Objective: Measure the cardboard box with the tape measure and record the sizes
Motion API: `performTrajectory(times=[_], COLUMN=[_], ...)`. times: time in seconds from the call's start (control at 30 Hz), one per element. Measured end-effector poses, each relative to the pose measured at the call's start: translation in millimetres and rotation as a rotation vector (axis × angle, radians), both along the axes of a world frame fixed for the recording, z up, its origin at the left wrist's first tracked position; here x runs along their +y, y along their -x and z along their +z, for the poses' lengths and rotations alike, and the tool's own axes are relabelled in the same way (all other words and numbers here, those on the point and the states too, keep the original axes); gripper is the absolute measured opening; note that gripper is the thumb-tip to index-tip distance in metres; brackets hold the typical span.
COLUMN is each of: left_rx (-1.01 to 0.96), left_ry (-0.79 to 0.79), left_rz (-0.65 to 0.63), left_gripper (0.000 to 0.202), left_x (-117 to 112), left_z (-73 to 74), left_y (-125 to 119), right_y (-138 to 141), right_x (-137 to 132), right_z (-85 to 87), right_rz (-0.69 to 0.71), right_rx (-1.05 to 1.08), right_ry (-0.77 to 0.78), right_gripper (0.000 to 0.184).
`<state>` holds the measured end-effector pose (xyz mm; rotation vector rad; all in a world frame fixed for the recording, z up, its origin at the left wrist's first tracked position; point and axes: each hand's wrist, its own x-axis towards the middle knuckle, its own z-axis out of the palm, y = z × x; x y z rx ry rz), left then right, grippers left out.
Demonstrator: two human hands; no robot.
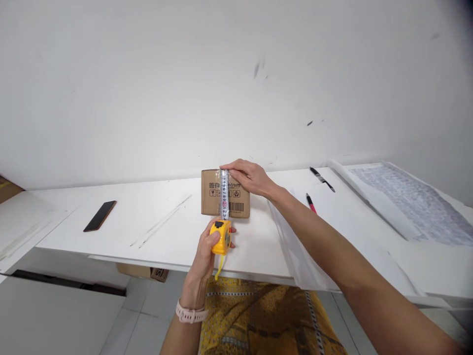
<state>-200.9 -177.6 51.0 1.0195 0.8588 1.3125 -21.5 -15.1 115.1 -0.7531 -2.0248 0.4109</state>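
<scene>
A small brown cardboard box (209,204) with dark print and a barcode sits on the white table. My left hand (204,251) is wrapped round a yellow tape measure (220,241), just in front of the box's near edge. Its white blade (224,192) is pulled out and lies across the top of the box, running away from me. At the far edge my right hand (249,176) pinches the end of the blade against the box. A yellow strap hangs from the tape measure's case.
On the left lies a dark phone (100,216). To the right are a black pen (322,179), a red and black pen (311,202) and papers (410,202). A white wall rises behind the table (166,236). Another carton (142,271) is below it.
</scene>
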Motion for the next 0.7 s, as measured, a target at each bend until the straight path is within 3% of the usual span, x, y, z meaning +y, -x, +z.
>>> performTrajectory(times=[0.2, 0.57, 0.7], left_rx=[-0.021, -0.026, -0.075], left_ry=[0.029, 0.049, 0.028], left_rz=[-0.009, 0.008, 0.033], left_gripper=[0.052, 0.053, 0.059], left_x=[-1.8, -0.3, -18.9], left_z=[-16.2, -14.3, -12.8], left_y=[-3.0, -4.6, -0.4], right_y=[-3.2, -3.5, -1.7], right_x=[1.5, 1.5, -4.9], right_z=[2.6, 1.6, 1.2], right_rz=[-0.007, -0.027, -0.08], right_rx=[-0.007, -0.005, -0.042], right_ry=[0.015, 0.027, -0.007], right_gripper=[0.035, 0.035, 0.039])
